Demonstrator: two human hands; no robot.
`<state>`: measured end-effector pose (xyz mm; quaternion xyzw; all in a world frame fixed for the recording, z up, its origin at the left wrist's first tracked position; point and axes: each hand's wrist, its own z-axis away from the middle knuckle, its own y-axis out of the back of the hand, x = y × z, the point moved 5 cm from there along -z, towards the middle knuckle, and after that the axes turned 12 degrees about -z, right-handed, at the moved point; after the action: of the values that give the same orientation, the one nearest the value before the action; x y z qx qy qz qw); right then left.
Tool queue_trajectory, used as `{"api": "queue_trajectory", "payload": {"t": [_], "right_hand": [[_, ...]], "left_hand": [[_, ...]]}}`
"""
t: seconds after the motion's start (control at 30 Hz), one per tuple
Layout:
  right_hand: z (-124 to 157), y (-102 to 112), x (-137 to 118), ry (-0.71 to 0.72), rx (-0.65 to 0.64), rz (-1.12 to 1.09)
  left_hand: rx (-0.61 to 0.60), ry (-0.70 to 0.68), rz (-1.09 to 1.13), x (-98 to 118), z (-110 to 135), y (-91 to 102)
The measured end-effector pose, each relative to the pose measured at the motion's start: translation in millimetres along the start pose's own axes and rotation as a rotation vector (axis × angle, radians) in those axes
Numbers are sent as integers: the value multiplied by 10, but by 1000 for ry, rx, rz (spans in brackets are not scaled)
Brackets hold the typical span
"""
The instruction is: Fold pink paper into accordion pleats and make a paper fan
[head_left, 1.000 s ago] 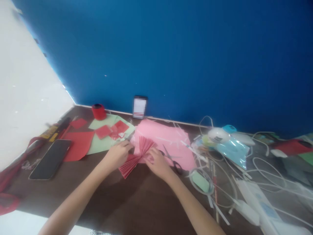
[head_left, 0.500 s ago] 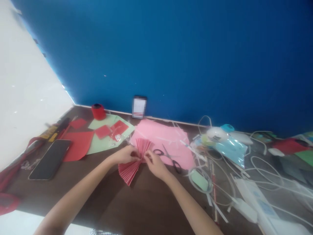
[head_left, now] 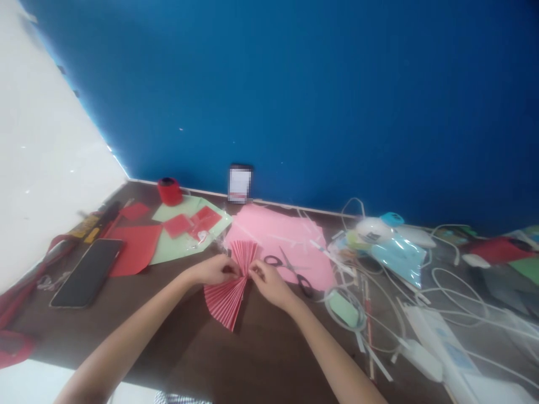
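A pleated pink paper fan [head_left: 227, 300], pinched at its middle, spreads out above and below like a bow tie. My left hand [head_left: 217, 270] closes its fingers on the fan's left side near the pinched centre. On the right side of that centre, my right hand [head_left: 265, 279] holds the folds between thumb and fingertips. Part of the gathered middle is hidden by the fingers. Open scissors [head_left: 290, 269] with dark handles lie just right of my right hand, on a stack of pink paper [head_left: 278, 230].
A dark phone [head_left: 86, 275], red paper [head_left: 135, 249] and green sheets [head_left: 168, 249] lie to the left, with a red roll [head_left: 169, 192] behind. Tangled white cables [head_left: 446, 292], a blue packet [head_left: 400, 255] and paper strips crowd the right. A propped phone [head_left: 240, 184] stands against the blue wall.
The fan's lower half has spread wider, its lower tip swinging down and to the right. Its upper half has tilted slightly left. Both hands stay at the centre.
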<state>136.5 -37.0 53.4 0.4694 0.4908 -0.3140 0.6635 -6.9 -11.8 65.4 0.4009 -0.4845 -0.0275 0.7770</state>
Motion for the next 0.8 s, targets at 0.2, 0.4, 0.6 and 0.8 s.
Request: {"api": "queue_trajectory", "payload": {"t": [0.2, 0.4, 0.6, 0.8], "right_hand": [[21, 32, -29, 0, -10, 18], [26, 27, -25, 10, -23, 20], [24, 25, -1, 6, -40, 50], [25, 50, 62, -22, -33, 130]], "left_hand": [[53, 57, -2, 10, 49, -4], [147, 135, -10, -45, 80, 7], [230, 124, 30, -94, 29, -19], [222, 103, -88, -67, 0, -21]]}}
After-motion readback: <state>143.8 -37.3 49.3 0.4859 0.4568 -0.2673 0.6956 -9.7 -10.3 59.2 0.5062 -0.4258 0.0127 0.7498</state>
